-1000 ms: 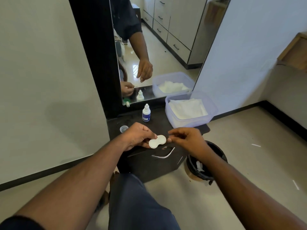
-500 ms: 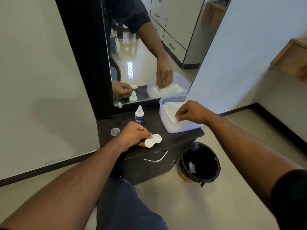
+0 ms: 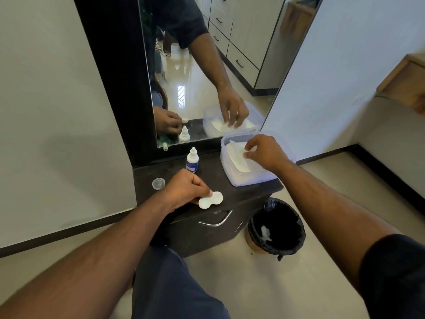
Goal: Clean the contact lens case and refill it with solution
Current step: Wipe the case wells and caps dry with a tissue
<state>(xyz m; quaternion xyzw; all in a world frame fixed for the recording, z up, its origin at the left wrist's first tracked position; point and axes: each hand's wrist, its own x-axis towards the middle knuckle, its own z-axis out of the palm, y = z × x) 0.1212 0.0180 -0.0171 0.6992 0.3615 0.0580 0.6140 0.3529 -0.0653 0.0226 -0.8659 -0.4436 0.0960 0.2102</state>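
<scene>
**Two hands apart: one on the case, one in the tissue tub**

Both hands are busy at the dark desk [image 3: 241, 180]. Left hand [image 3: 186, 188], mid-frame, is pinched shut on the left end of the white lens case [image 3: 211, 200], whose long axis runs left to right, tipping slightly up to the right. Right hand [image 3: 264, 153], up and to the right of the case and well apart from it, dips into the plastic tub [image 3: 243, 178], fingertips closing on a tissue [image 3: 236, 155]. That tissue likely must travel down-left to the case. Solution bottle [image 3: 192, 160] stands upright just behind the left hand.
</scene>
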